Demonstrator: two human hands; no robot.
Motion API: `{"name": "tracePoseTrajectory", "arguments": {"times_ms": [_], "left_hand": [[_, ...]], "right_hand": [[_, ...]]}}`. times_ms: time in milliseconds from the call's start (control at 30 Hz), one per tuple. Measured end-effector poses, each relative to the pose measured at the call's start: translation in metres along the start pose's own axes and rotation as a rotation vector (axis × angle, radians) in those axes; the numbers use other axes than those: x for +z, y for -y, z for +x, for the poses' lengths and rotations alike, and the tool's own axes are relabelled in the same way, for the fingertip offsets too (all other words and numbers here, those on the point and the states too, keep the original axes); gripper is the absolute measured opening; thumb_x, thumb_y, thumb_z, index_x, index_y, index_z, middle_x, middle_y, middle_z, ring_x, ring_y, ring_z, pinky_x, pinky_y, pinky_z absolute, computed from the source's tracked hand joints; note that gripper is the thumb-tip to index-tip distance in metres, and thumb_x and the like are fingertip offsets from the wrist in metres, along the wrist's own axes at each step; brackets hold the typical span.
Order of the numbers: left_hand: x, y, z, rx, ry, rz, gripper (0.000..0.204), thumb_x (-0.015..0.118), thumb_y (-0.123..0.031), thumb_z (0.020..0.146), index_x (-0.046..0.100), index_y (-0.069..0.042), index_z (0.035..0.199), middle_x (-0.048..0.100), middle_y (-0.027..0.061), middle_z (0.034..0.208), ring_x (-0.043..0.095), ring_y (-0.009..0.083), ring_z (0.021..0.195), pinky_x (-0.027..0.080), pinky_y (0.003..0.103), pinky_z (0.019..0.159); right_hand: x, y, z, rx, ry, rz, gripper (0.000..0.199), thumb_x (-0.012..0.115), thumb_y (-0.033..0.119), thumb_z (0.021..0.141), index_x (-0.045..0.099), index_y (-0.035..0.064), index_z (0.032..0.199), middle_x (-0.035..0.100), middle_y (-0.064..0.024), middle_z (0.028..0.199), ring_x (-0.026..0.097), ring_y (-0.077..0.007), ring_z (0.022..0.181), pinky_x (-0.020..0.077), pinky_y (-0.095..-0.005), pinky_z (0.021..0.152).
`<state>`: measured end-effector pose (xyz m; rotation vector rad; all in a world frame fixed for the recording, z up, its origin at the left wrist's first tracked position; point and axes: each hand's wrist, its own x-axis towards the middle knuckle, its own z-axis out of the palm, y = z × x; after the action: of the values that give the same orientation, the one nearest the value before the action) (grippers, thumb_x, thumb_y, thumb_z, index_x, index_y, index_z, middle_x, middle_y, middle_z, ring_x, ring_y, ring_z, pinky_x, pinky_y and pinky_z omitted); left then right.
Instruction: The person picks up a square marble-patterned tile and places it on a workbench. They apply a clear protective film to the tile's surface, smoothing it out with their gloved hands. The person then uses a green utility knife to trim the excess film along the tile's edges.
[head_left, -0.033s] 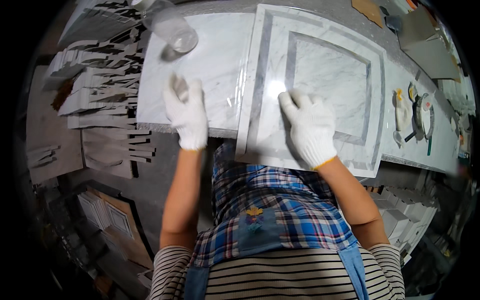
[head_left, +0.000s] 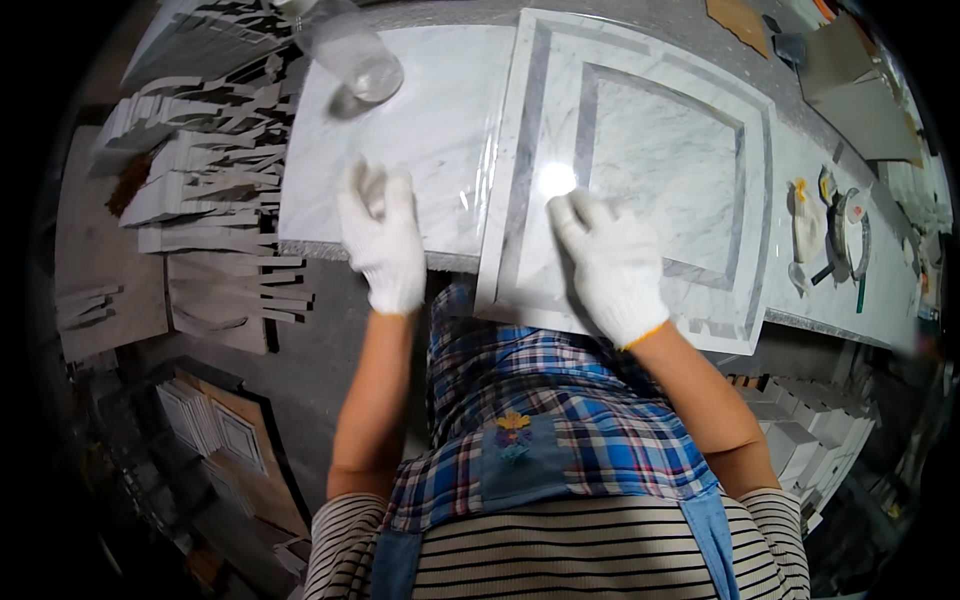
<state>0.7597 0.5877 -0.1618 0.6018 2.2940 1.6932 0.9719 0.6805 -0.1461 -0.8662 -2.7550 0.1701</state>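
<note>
Both my hands wear white knit gloves. My left hand (head_left: 385, 245) hovers at the near edge of a white marble slab (head_left: 440, 120), its curved fingers apart and nothing visible in them. On the right, my right hand (head_left: 615, 265) lies over a white marble panel (head_left: 665, 170) inlaid with grey bands that form nested frames. Its fingers are spread a little and point away from me; whatever lies under the palm is hidden. A clear plastic bottle (head_left: 360, 62) lies tilted on the slab beyond my left hand.
Stacks of pale stone strips (head_left: 200, 190) fill the left side. Small tools (head_left: 845, 235) lie on the slab to the right, with a cardboard box (head_left: 850, 85) behind them. Framed panels (head_left: 230, 435) lean at lower left. Stone pieces (head_left: 800, 440) are stacked below right.
My left hand has come slightly nearer to me and to the right. My right hand has slid a little nearer and leftward over the panel.
</note>
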Motion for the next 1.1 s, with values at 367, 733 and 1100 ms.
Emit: {"name": "tracePoseTrajectory", "arguments": {"times_ms": [367,733,1100], "left_hand": [[-0.043,0.007,-0.095,-0.298,0.182,-0.186,0.019,0.059,-0.015,0.100,0.065,0.001,0.110,0.064,0.0012,0.087,0.055,0.0061,0.072,0.045,0.020,0.066],[-0.050,0.025,-0.111,-0.640,0.628,-0.423,0.035,0.054,-0.030,0.104,0.062,0.004,0.110,0.068,0.0124,0.086,0.064,0.0141,0.067,0.052,0.024,0.058],[-0.053,0.031,-0.102,-0.707,0.661,-0.463,0.033,0.054,-0.024,0.104,0.059,0.008,0.112,0.068,0.0170,0.086,0.068,0.0210,0.066,0.055,0.026,0.055]], "right_hand": [[-0.008,0.045,-0.058,-0.282,0.061,0.189,0.041,0.061,0.011,0.077,0.064,0.0110,0.118,0.063,-0.0047,0.115,0.062,-0.0250,0.090,0.0523,-0.0377,0.077],[-0.037,-0.028,-0.143,0.128,-0.067,-0.046,0.038,0.069,0.011,0.081,0.066,0.0122,0.119,0.065,-0.0093,0.114,0.063,-0.0310,0.097,0.0502,-0.0429,0.083],[-0.035,-0.017,-0.138,0.084,-0.062,0.002,0.049,0.079,0.021,0.074,0.065,0.0108,0.120,0.062,-0.0092,0.118,0.061,-0.0311,0.100,0.0490,-0.0438,0.086]]}}
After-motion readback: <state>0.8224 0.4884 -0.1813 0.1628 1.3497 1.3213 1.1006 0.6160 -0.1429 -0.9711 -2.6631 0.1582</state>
